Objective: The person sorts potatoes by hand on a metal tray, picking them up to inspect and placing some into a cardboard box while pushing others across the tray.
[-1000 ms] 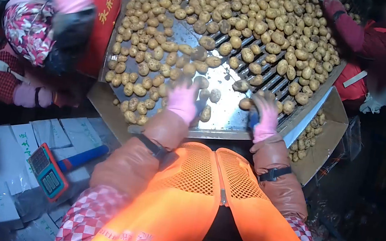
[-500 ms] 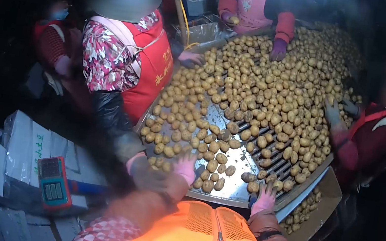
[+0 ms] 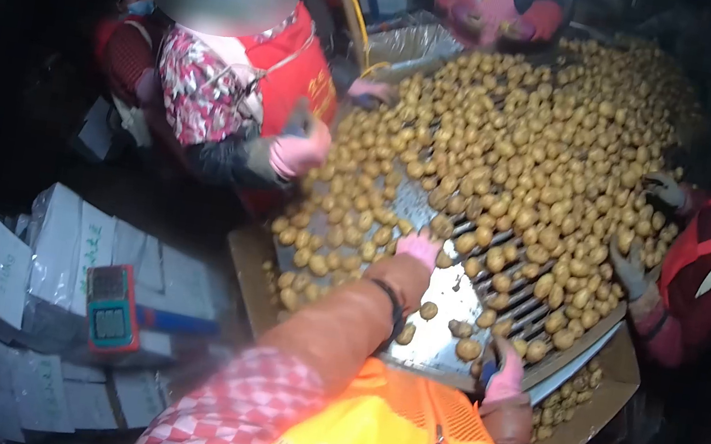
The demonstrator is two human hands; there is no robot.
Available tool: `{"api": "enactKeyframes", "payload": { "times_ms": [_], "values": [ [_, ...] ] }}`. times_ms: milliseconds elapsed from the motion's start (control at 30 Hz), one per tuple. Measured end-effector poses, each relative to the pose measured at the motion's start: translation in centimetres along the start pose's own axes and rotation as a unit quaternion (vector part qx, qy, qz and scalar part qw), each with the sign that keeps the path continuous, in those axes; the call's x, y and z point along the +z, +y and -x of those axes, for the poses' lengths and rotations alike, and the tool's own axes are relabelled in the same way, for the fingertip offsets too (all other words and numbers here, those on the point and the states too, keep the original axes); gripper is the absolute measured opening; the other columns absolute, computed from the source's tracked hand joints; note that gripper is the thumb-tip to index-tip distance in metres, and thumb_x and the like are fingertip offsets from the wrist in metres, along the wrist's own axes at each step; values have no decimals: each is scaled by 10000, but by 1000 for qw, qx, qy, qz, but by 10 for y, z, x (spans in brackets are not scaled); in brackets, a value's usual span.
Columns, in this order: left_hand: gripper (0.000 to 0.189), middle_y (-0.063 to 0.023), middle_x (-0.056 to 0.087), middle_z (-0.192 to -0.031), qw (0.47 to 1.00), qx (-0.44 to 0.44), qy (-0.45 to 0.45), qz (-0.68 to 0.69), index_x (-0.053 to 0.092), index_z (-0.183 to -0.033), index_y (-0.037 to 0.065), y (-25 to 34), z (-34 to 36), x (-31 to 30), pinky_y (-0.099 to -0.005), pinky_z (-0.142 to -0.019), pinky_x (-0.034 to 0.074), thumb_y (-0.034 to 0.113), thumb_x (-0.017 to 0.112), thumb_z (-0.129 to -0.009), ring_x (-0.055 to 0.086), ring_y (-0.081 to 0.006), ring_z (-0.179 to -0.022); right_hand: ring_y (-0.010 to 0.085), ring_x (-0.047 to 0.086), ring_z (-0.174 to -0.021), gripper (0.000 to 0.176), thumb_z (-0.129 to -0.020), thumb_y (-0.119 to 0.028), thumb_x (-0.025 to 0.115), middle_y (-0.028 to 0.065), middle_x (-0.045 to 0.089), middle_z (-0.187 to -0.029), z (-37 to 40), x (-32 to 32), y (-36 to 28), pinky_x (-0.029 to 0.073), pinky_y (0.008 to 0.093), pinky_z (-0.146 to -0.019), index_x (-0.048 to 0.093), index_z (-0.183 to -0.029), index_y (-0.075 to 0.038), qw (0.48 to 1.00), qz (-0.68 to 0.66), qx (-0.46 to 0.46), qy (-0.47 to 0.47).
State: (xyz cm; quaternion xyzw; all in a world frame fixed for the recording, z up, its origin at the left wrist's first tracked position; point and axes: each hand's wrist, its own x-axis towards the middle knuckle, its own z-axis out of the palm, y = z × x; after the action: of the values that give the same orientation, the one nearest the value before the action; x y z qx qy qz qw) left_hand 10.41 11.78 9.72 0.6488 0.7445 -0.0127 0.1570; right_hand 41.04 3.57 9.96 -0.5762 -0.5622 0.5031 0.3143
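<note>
Potatoes [image 3: 555,178] cover much of a metal sorting table [image 3: 443,313] with a slotted grate [image 3: 525,289]. My left hand [image 3: 419,248], in a pink glove, stretches over the bare sheet. Its fingers are apart and touch or nearly touch potatoes at the grate's left side; their tips are partly hidden. My right hand [image 3: 505,375], gloved in pink with a dark palm, is at the table's near rim beside a few loose potatoes [image 3: 468,349]. Its fingers are loosely apart, and I see nothing held in them.
A person in a red apron [image 3: 305,67] stands at the left, another at the right [image 3: 703,265], another at the far side [image 3: 498,4]. A cardboard box of potatoes [image 3: 613,407] sits below the right rim. White packages [image 3: 61,252] and a digital scale display [image 3: 112,310] are at left.
My left hand has moved forward and right, up the sheet. My right hand has shifted slightly right. The left co-worker's near hand has lifted off the table, and the view has shifted.
</note>
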Motion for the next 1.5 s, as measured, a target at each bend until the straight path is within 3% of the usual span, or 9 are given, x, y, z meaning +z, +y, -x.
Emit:
{"api": "enactKeyframes", "payload": {
  "times_ms": [267, 367, 433, 500, 733, 1033, 1200, 1400, 1500],
  "values": [
    [785, -217, 510, -1340, 993, -43, -93, 61, 476, -1418, 193, -6, -23, 5, -432, -977, 517, 101, 771, -696, 572, -365, -1213, 237, 666, -1086, 389, -943, -108, 617, 149, 681, -1217, -27, 12, -39, 504, 323, -974, 612, -1321, -18, 996, -40, 29, -79],
    [840, -231, 508, -1332, 981, -116, -136, 73, 470, -1427, 203, 7, -19, 3, -427, -945, 548, 99, 804, -663, 602, -376, -1186, 242, 664, -1095, 401, -934, -61, 600, 149, 681, -1220, -56, 25, -7, 498, 319, -986, 599, -1330, 4, 972, 110, -160, -131],
    [718, -230, 535, -1315, 990, -57, -74, 106, 481, -1428, 246, -11, -19, 7, -441, -944, 545, 124, 724, -764, 598, -368, -1194, 223, 658, -1036, 380, -921, 13, 545, 110, 682, -1195, -65, 40, -23, 507, 322, -955, 631, -1291, 7, 985, -73, -18, -153],
    [622, -233, 573, -1267, 987, -37, -32, 152, 484, -1434, 281, -29, -49, 9, -448, -946, 536, 130, 638, -851, 604, -378, -1183, 221, 641, -1077, 403, -955, -55, 595, 110, 649, -1266, -98, 57, -54, 508, 317, -957, 590, -1355, -2, 977, -26, -142, -157],
    [578, -217, 648, -1249, 932, -178, 14, 316, 490, -1449, 242, -24, -27, 0, -442, -966, 513, 209, 667, -900, 638, -382, -1147, 195, 638, -996, 548, -1028, -273, 550, 107, 632, -1218, -112, 76, -33, 535, 309, -837, 412, -1486, -6, 925, -301, 134, -190],
    [776, -227, 595, -1305, 958, 106, -12, 267, 386, -1504, 108, 43, 18, 12, -435, -1003, 488, 13, 667, -786, 581, -410, -1204, 253, 679, -981, 592, -1018, -477, 527, 102, 628, -1230, -121, 72, -48, 572, 386, -770, 419, -1479, -122, 901, -274, 192, -278],
    [747, -244, 585, -1304, 960, 132, -1, 248, 382, -1491, 67, 51, 35, 11, -439, -984, 497, -68, 573, -781, 583, -420, -1189, 223, 688, -883, 537, -1027, -522, 465, 101, 671, -1123, -93, 71, -66, 546, 366, -685, 508, -1393, -131, 914, -277, 212, -206],
    [466, -175, 684, -1094, 926, 100, 82, 353, 631, -1285, 116, 47, 41, 8, -408, -840, 545, -5, 607, -836, 672, -357, -984, 262, 672, -946, 476, -1012, -490, 478, 123, 673, -1108, -86, 90, -38, 571, 373, -735, 573, -1290, -115, 846, -465, 137, -220],
    [376, -141, 703, -1030, 943, 105, 166, 268, 678, -1211, 98, 44, 48, 20, -364, -803, 551, 15, 624, -848, 696, -279, -926, 246, 689, -760, 523, -959, -559, 525, 124, 706, -976, -92, 83, 1, 559, 353, -601, 607, -1236, -122, 744, -544, 268, -279]
  ]
}}
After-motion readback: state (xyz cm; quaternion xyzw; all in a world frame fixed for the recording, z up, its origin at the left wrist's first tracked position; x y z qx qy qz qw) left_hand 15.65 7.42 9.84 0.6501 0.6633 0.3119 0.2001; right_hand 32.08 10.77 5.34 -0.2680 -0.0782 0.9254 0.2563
